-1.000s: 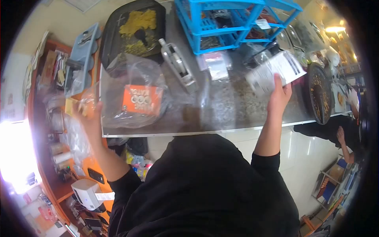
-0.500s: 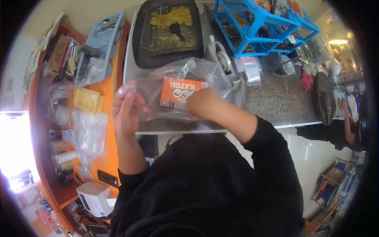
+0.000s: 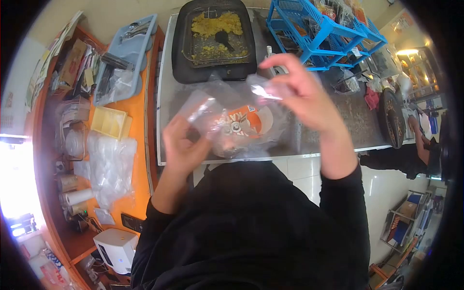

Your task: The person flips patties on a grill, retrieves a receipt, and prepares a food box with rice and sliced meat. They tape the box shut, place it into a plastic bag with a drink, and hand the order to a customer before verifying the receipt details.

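Observation:
A clear plastic bag [image 3: 203, 104] is stretched between my two hands above the front of the dark worktop. Inside it sits an orange and white food package [image 3: 241, 121] printed with "KATSU". My left hand [image 3: 183, 147] is closed on the bag's left edge. Higher up on the other side, my right hand [image 3: 304, 96] pinches a gathered corner of the bag. A tape dispenser [image 3: 278, 68] stands behind my right hand and is mostly hidden by it.
A black tray [image 3: 179, 63] with yellow crumbs in a dish and a dark scoop sits behind the bag. A blue plastic rack [image 3: 319, 46] holds packets at back right. Left is an orange desk [image 3: 137, 169] with plastic bags [image 3: 110, 164]. Another person's arm [image 3: 419, 140] shows far right.
My right hand has come out from over the package and lifted to the bag's right side, gripping plastic. My left hand has moved right. The package has shifted right and tilted.

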`<state>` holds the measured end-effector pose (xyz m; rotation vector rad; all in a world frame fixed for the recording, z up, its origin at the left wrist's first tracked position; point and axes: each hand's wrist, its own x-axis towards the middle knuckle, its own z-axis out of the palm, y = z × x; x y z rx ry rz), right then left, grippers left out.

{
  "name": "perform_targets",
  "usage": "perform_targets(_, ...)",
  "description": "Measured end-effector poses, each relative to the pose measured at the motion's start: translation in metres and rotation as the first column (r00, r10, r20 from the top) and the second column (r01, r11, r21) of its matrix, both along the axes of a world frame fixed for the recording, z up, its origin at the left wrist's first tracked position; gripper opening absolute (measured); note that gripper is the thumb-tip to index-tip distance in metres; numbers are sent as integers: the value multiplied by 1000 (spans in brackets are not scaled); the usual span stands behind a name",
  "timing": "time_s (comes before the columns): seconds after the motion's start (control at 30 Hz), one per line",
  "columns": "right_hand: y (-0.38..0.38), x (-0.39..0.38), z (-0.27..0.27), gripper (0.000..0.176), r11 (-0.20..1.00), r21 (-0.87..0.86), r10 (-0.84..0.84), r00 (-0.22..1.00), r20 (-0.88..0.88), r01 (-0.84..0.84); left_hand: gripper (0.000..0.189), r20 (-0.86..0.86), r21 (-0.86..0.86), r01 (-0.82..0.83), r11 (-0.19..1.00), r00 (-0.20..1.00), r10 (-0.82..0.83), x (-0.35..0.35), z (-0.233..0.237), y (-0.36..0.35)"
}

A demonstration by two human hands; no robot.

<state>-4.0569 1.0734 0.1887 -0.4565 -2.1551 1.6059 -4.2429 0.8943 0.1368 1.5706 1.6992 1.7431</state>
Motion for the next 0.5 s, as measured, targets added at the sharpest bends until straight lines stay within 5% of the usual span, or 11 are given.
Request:
perform_targets(0.13, -38, -35, 8, 52, 968, -186, 201, 965, 168, -170, 42, -256, -177, -150, 973, 961, 102, 21, 9, 13)
perform_targets(0.23, -43, -37, 32, 47, 965, -226, 169, 972, 164, -129, 30, -278, -263, -259, 929, 943, 184, 22, 19, 9)
perform_targets(0.4, -49, -48, 16, 39, 920, -388, -31, 978, -205, -52, 68, -389, 285, -209, 935, 867, 312, 8, -52, 2)
perform_targets(0.47, -49, -47, 23, 34, 886, -462, -89, 972, -218, -23, 101, -427, 214, -144, 966, 876, 225, 7, -125, -9)
perform_targets(0.5, -50, -48, 20, 33, 907, -419, -55, 974, -220, -43, 95, -303, 149, -132, 980, 937, 172, 9, -121, -6)
